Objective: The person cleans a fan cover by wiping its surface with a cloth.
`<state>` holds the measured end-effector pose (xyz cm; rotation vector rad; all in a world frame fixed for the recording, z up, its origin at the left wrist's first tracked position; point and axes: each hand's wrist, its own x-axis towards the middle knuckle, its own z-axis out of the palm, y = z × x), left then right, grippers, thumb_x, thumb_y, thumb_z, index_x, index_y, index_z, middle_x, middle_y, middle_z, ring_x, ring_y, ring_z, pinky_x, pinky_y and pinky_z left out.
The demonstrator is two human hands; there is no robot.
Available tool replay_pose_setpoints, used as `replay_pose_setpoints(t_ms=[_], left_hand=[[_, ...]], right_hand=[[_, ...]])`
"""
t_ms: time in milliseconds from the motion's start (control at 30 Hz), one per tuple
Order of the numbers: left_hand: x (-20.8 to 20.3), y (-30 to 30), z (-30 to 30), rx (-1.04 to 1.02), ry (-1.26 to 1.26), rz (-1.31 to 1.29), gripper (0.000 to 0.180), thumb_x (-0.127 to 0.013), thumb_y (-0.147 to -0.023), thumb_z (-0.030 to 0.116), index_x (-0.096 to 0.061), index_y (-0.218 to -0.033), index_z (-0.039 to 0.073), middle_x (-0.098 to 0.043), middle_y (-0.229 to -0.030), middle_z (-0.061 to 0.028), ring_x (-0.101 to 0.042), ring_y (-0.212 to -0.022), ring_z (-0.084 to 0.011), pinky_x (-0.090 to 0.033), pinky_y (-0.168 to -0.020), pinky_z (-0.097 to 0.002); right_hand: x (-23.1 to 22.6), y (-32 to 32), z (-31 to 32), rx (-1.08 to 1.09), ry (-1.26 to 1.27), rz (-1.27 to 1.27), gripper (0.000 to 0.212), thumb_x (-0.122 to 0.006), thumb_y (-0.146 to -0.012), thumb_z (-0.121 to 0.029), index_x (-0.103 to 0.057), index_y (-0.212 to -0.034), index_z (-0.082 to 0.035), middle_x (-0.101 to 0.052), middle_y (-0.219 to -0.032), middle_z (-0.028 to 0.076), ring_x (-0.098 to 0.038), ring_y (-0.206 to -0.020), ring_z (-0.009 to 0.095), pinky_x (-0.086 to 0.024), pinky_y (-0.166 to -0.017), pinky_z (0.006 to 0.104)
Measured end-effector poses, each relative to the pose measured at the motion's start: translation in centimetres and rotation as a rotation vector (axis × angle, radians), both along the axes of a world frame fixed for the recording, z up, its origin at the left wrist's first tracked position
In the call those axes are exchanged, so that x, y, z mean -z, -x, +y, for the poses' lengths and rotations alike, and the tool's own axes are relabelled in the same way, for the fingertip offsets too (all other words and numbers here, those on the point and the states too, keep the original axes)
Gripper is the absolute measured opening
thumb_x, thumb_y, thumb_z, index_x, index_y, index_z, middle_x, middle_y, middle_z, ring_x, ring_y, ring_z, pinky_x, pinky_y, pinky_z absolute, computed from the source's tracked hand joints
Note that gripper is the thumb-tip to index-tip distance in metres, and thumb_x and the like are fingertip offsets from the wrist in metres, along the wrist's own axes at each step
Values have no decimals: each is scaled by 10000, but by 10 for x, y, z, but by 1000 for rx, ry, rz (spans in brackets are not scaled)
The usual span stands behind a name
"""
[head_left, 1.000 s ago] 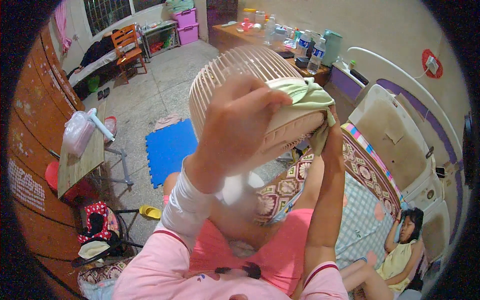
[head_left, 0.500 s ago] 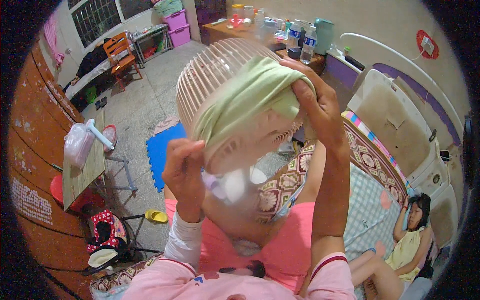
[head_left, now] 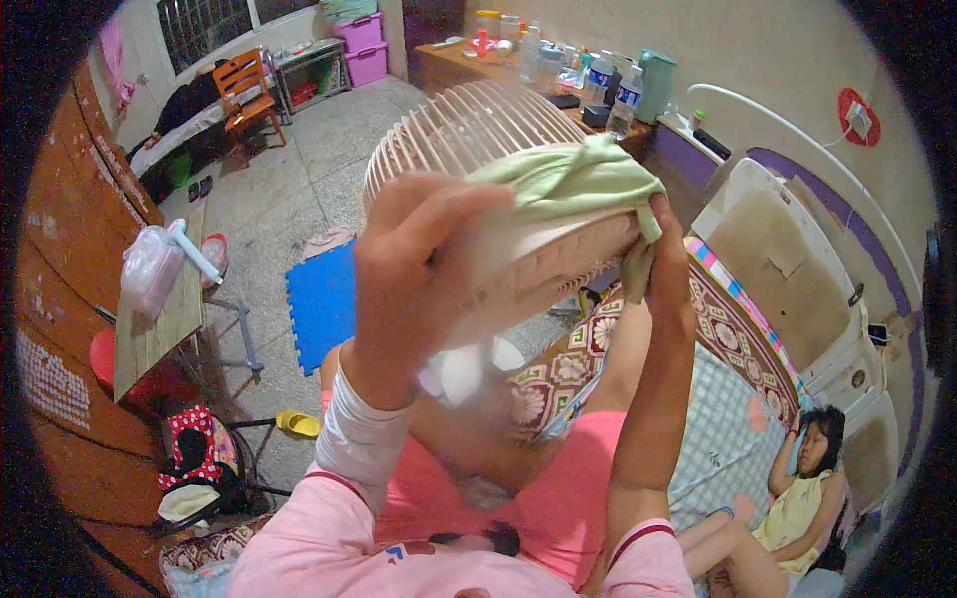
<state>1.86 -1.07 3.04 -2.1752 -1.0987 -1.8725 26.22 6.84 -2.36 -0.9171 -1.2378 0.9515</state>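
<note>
A pale pink round fan (head_left: pixel 478 120) with a ribbed wire guard is raised in front of me, tilted. Across its rim stretches a light green cloth (head_left: pixel 573 179), bunched toward the right. My left hand (head_left: pixel 414 264), somewhat blurred, is closed with its fingertips on the cloth's left part. At the fan's right edge my right hand (head_left: pixel 663 254) is closed around the cloth's end, the thumb in front and some fingers behind the rim. Below the fan, its white base (head_left: pixel 469 369) shows between my legs, partly hidden.
On the right, a person (head_left: pixel 802 498) in yellow reclines on the bed (head_left: pixel 713 429). A wooden table (head_left: pixel 459 65) with bottles stands at the back. Blue foam mat (head_left: pixel 319 304), folding table (head_left: pixel 159 344) and yellow slipper (head_left: pixel 297 424) are on the left. An orange chair (head_left: pixel 244 95) stands farther back.
My left hand has moved up and right along the fan's rim, over the cloth. The cloth has bunched rightward. My right hand has shifted lower, and the fan has moved slightly right.
</note>
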Motion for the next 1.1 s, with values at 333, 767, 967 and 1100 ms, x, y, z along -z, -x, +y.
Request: replay_pose_setpoints(t_ms=[333,767,967,1100], left_hand=[[8,7,-15,-69,-1,39,103,-589,-777,8,-646,-851,51,-581,-802,-76,-575,-732,-173,-459,-653,-259],[-11,5,-17,-32,-194,280,295,-594,-801,231,-574,-1044,65,-550,-1060,-132,-520,-1020,-284,-401,-877,-387],[-15,-21,19,48,-168,513,324,-605,-763,208,-567,-1057,77,-548,-1091,-109,-503,-1046,-308,-388,-894,-409],[-16,-32,26,101,-242,517,336,-605,-753,185,-555,-1065,71,-542,-1107,-110,-499,-1045,-313,-399,-885,-407]], right_hand=[[2,12,2,-40,-123,24,432,-392,-901,-347,-475,-1202,-48,-516,-1160,99,-470,-1071,185,-311,-954,317],[-60,45,-15,-59,-469,-416,346,-404,-897,-256,-538,-1145,-55,-589,-1077,108,-545,-973,184,-394,-875,298],[-71,50,-55,404,-895,-809,278,-517,-804,-119,-564,-1067,-42,-580,-1044,137,-552,-971,261,-395,-895,338],[-73,47,-107,-78,-832,-515,257,-513,-783,-43,-560,-1033,-13,-567,-1034,130,-528,-978,239,-377,-909,347]])
